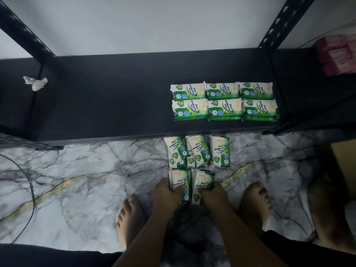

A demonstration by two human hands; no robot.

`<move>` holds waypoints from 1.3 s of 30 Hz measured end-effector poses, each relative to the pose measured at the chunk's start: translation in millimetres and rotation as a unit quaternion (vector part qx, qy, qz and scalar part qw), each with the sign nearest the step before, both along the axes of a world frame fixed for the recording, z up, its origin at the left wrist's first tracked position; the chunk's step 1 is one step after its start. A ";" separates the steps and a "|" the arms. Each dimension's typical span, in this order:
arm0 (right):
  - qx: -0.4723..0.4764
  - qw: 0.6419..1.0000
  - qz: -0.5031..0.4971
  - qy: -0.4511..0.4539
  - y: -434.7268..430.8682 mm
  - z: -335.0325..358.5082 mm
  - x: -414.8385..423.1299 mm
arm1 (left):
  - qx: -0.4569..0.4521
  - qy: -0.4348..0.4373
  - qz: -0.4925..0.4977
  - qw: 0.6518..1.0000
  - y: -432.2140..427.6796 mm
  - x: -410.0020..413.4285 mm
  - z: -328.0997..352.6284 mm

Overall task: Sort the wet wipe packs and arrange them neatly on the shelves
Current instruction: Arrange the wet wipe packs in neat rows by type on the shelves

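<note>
Several green-and-white pine wet wipe packs point(224, 101) lie flat in two tidy rows on the right part of the black shelf point(107, 105). More of the same packs point(198, 151) sit loosely on the marble floor just in front of the shelf edge. My left hand point(165, 193) grips one pack point(179, 180) by its near end. Beside it, my right hand point(213, 195) grips another pack point(202, 182) the same way. Both held packs are low over the floor, between my bare feet.
A crumpled white tissue point(35, 82) lies at the shelf's left end. Black slotted uprights point(27, 31) frame the shelf. Red packs point(337, 54) show at the far right, a brown box point(344, 162) at the right edge, and a black cable point(28, 189) curves over the floor at left.
</note>
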State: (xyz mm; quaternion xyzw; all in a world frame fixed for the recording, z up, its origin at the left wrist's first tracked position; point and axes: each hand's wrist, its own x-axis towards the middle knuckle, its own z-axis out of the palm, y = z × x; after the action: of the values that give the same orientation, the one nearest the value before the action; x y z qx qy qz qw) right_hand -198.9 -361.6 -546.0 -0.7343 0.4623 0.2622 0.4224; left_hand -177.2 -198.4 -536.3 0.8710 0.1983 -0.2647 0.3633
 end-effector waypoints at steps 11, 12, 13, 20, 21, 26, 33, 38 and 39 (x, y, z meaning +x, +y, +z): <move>0.014 0.999 -0.026 -0.014 1.8 -5.6 -1.8 | 0.001 0.046 0.007 0.999 -1.9 5.7 -18.0; 0.015 0.999 -0.025 -0.012 1.9 -5.0 -2.0 | -0.009 0.047 0.009 0.999 -4.7 5.5 -6.9; 0.019 0.999 -0.027 -0.012 2.2 -3.8 -1.5 | -0.024 0.048 0.012 0.998 -7.0 4.9 2.6; 0.020 0.998 -0.046 -0.032 5.5 10.2 -5.0 | -0.063 0.050 0.013 0.997 -3.0 -0.6 7.6; 0.014 0.998 -0.043 -0.036 5.1 14.5 -5.7 | -0.065 0.051 0.004 0.997 -0.3 -1.2 8.6; -0.002 0.999 -0.017 -0.051 -0.9 40.0 -11.0 | -0.091 0.058 0.010 0.994 8.1 0.1 26.5; 0.007 0.990 -0.047 -0.130 -6.2 104.7 -8.3 | -0.171 0.025 0.049 0.984 6.6 8.1 71.6; 0.027 0.974 -0.077 -0.212 -13.6 185.0 2.9 | -0.220 -0.029 0.076 0.972 0.2 14.3 135.4; 0.033 0.970 -0.079 -0.226 -16.5 202.0 5.4 | -0.229 -0.038 0.074 0.970 -0.8 15.8 149.7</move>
State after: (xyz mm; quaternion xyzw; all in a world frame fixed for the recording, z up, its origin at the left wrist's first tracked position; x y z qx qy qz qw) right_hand -193.5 -378.0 -344.0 -0.7216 0.4025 0.0705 0.5588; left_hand -161.5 -199.3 -386.6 0.7569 0.1825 -0.2423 0.5789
